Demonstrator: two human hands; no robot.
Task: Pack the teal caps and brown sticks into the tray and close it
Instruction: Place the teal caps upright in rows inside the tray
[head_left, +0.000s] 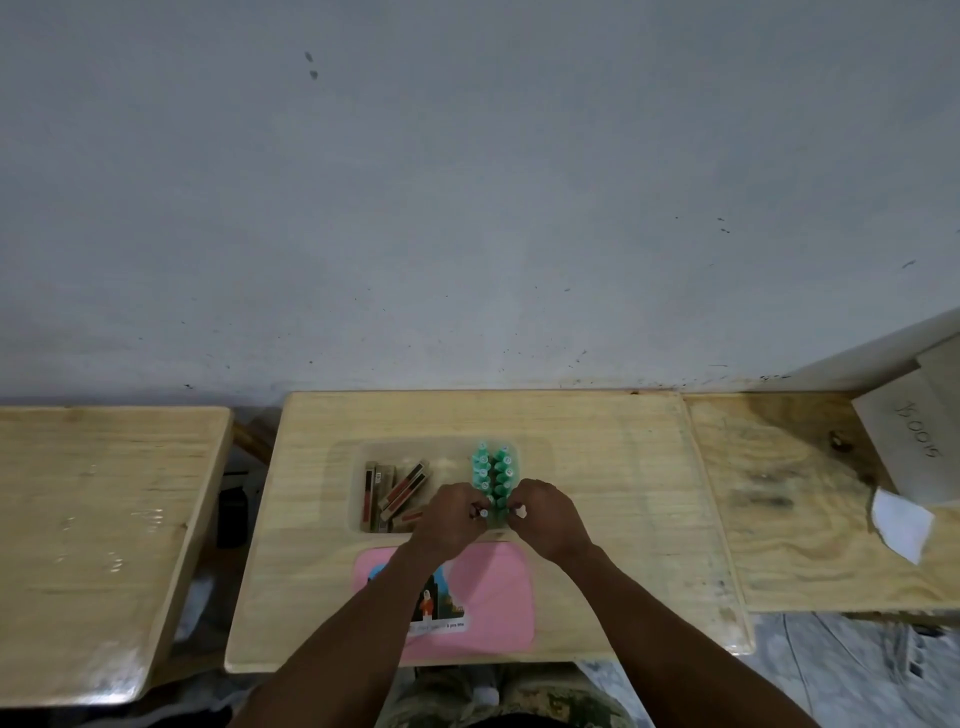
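A clear plastic tray (535, 457) lies on the middle wooden desk. Inside it, several teal caps (492, 470) stand in two rows on the right side. Several brown sticks (397, 488) lie loosely on its left side. My left hand (452, 519) and my right hand (545, 512) meet at the near end of the teal rows. Each hand pinches a small pale-tipped piece between its fingertips, right against the nearest caps. The near caps are partly hidden behind my fingers. A pink lid (493, 587) with a picture label lies flat on the desk just in front of the tray, under my forearms.
A second wooden desk (93, 519) stands to the left across a gap. A third desk (810, 499) adjoins on the right, carrying a grey cardboard box (914, 436) and a white paper scrap (901, 522). A grey wall rises right behind the desks.
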